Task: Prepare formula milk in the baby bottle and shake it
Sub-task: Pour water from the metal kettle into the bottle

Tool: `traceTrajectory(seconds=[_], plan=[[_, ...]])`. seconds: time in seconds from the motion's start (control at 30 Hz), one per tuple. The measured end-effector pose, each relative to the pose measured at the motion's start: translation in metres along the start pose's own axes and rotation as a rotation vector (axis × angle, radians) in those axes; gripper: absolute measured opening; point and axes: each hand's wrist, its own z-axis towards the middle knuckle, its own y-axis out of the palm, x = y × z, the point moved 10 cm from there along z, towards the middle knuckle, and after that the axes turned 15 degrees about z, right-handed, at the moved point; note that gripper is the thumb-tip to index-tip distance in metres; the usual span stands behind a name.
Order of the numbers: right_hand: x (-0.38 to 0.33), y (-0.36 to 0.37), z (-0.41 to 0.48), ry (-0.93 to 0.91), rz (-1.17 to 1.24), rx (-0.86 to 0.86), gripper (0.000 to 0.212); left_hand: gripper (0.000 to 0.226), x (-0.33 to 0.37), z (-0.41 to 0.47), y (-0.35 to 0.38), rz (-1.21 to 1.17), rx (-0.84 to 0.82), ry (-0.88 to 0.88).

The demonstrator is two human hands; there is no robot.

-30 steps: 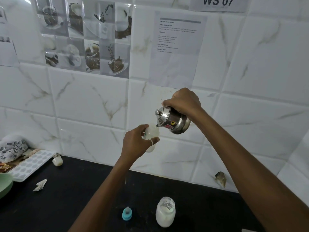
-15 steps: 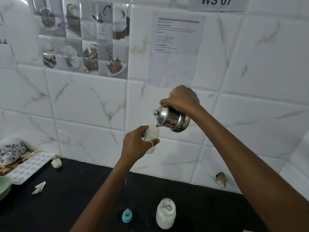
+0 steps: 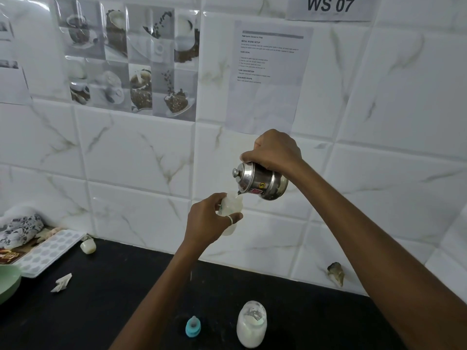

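My left hand [image 3: 209, 219] holds a clear baby bottle [image 3: 231, 207] upright in the air, in front of the tiled wall. My right hand [image 3: 274, 150] grips a small steel pot [image 3: 260, 181] by its top and tilts it left, its spout touching the bottle's open mouth. The bottle's blue teat cap [image 3: 193, 326] stands on the black counter [image 3: 106, 286] below. Beside the cap stands a glass jar of white powder [image 3: 251, 324], its mouth open.
At the counter's left lie a white ice tray [image 3: 48, 251], a green bowl [image 3: 7, 281], a patterned cloth [image 3: 19, 227], a crumpled paper scrap [image 3: 62, 281] and a small white cup [image 3: 88, 246]. A chipped hole [image 3: 336, 272] marks the wall tile at right.
Both hands hold their pose with the pot tipped at the bottle. The view has shifted slightly, nothing else moved.
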Motion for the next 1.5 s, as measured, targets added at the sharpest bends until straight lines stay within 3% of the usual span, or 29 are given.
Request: traceTrajectory(seconds=[1.5], plan=[[-0.013,0.001,0.004,-0.066,-0.049,-0.03,0.031,0.074,-0.003,0.0,0.005,0.0,-0.006,-0.005]])
